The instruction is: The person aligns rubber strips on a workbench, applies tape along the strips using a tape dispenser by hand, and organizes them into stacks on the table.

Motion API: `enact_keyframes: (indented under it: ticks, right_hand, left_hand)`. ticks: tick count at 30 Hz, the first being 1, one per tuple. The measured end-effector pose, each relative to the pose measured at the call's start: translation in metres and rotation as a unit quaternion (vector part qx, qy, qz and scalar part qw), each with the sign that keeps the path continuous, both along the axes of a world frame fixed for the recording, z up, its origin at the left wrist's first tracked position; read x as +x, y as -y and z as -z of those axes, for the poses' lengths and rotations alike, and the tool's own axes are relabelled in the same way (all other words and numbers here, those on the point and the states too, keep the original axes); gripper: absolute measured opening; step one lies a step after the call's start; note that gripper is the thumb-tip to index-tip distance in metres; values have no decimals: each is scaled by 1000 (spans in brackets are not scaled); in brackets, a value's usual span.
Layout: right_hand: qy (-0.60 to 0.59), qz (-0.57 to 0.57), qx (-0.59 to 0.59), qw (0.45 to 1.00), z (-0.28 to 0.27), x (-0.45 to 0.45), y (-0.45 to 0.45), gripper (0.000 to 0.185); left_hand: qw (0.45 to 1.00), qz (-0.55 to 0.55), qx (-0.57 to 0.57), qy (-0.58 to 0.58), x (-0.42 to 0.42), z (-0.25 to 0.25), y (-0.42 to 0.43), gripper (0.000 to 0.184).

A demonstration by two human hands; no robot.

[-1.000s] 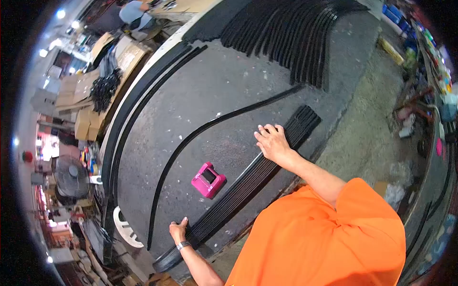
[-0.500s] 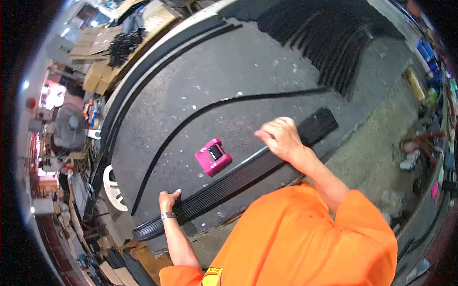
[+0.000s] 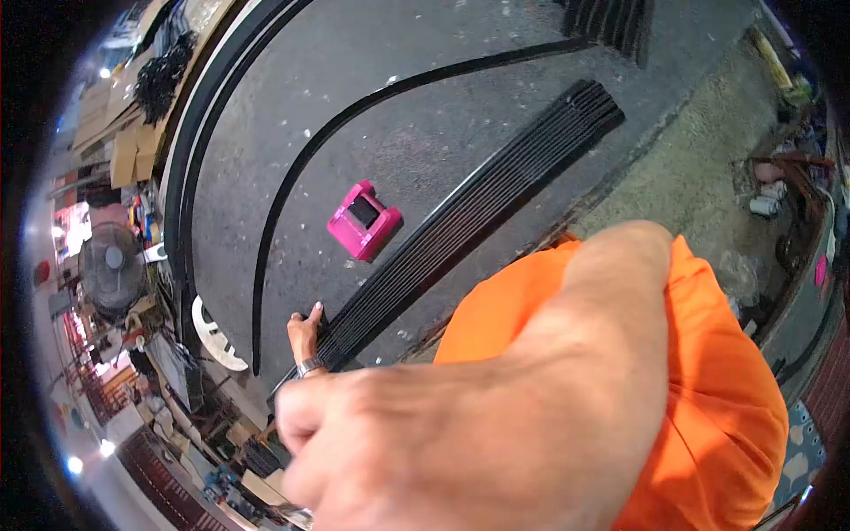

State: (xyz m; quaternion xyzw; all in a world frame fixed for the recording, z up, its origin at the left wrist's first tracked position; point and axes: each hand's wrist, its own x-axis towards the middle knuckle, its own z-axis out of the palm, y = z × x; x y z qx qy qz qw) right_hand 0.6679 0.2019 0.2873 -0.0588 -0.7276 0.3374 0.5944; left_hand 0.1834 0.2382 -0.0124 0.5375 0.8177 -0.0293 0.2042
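A bundle of long black ribbed strips lies slanted across the grey work surface, with a pale line along its far edge. My left hand, with a watch on its wrist, rests at the near-left end of the bundle, thumb and fingers spread apart. Close to the camera, my right hand looms large and slightly blurred, its fingers curled in. Anything inside those fingers is hidden. The right hand and forearm cover the bundle's lower left end. A pink tape dispenser-like object sits just beyond the bundle.
A single black strip curves across the surface. More long strips bend along the left edge, and others lie at the far right. A white plastic chair part, a fan and cardboard boxes stand left.
My right hand has swept from above the bundle's right part to the lower left, close to the camera. The view has shifted; my left hand stays at the bundle's left end.
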Motion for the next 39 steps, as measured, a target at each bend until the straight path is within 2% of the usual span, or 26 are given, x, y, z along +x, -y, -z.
enact_keyframes:
  ticks: [2, 5, 8, 9, 10, 11, 12, 13, 15, 16, 19, 20, 23, 25, 30, 31, 39]
  right_hand:
    - [-1, -12, -7, 1000, 2, 6, 1, 28]
    - [3, -15, -37, 999, 14, 22, -2, 28]
    - [29, -2, -115, 993, 49, 47, -15, 29]
    - [75, 17, -143, 987, 65, 56, -24, 24]
    - [126, 83, -197, 969, 83, 62, -32, 21]
    - [163, 138, -231, 949, 111, 65, -41, 23]
    - [182, 153, -384, 892, 133, 70, -45, 28]
    - [153, 134, -485, 851, 157, 74, -52, 36]
    - [141, 189, -514, 825, 227, 87, -66, 40]
    - [183, 225, -509, 811, 254, 97, -70, 37]
    - [337, 356, -463, 739, 277, 113, -72, 34]
    - [372, 425, -328, 758, 302, 118, -72, 20]
    - [464, 490, -200, 710, 311, 119, -66, 12]
    - [480, 501, -193, 694, 312, 113, -65, 18]
    - [479, 517, -189, 684, 311, 107, -62, 21]
    - [476, 514, -190, 688, 313, 108, -61, 21]
    - [470, 529, -203, 676, 309, 110, -59, 19]
  left_hand:
    - [1000, -26, -13, -9, -1, 2, 1, 65]
    - [999, 6, 1, -33, 2, 3, 3, 69]
    - [999, -5, -12, -43, -3, 8, 4, 72]
    - [999, -24, -29, -28, 3, 1, 3, 72]
    - [998, 2, 24, -52, -8, 13, 8, 70]
    - [999, -29, -37, -25, 16, -13, 2, 71]
    - [998, -39, -50, -14, 27, -25, 0, 73]
    - [997, -48, -64, -2, 32, -29, -1, 76]
    - [998, -44, -47, -18, 24, -19, 1, 80]
    - [998, -40, -41, -26, 21, -14, 2, 82]
    - [998, -39, -52, -15, 15, -10, 2, 82]
    - [997, -42, -56, -27, 14, -8, 1, 83]
    - [997, -44, -64, -27, 16, -11, 0, 81]
    - [999, -34, -36, -19, 13, -8, 2, 72]
    - [999, 3, 29, -26, 15, -7, 3, 63]
    - [999, -3, 0, -34, 14, -9, 3, 64]
    - [999, 5, 32, -14, 4, 2, 6, 67]
